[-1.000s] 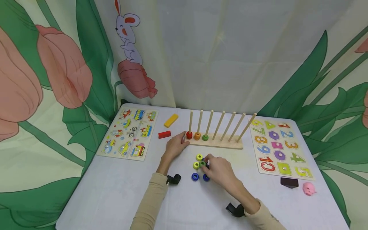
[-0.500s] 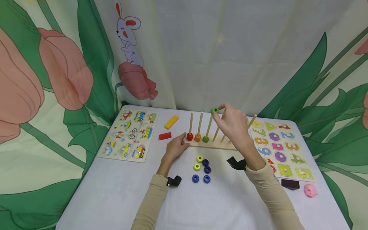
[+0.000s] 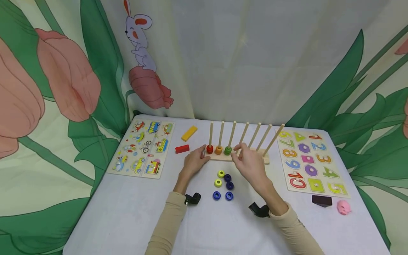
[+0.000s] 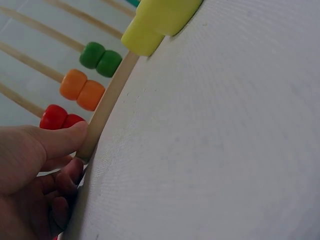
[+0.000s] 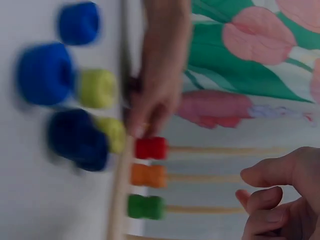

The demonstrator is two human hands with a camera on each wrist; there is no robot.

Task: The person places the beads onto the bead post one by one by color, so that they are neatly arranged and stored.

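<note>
Lowered since half a second ago, the right hand (image 3: pixel 250 166) has left its green bead stacked on another: both green beads (image 3: pixel 227 151) now sit at the foot of the third peg (image 3: pixel 232 134). Thumb and fingertips stand narrowly apart, empty. Taking that hand as the clock's centre in the head view, the green beads lie at ten o'clock, the loose yellow beads (image 3: pixel 218 182) and blue beads (image 3: pixel 216 195) around eight. At nine, the left hand (image 3: pixel 193 163) pinches the near end of the rack base (image 3: pixel 220 158), beside the red beads (image 3: pixel 209 149). I judge the beads light, hard and somewhat slippery; pinch one across opposite sides, keeping its hole uncovered. The base looks stiff and sturdy, a better hold than the slim pegs.
</note>
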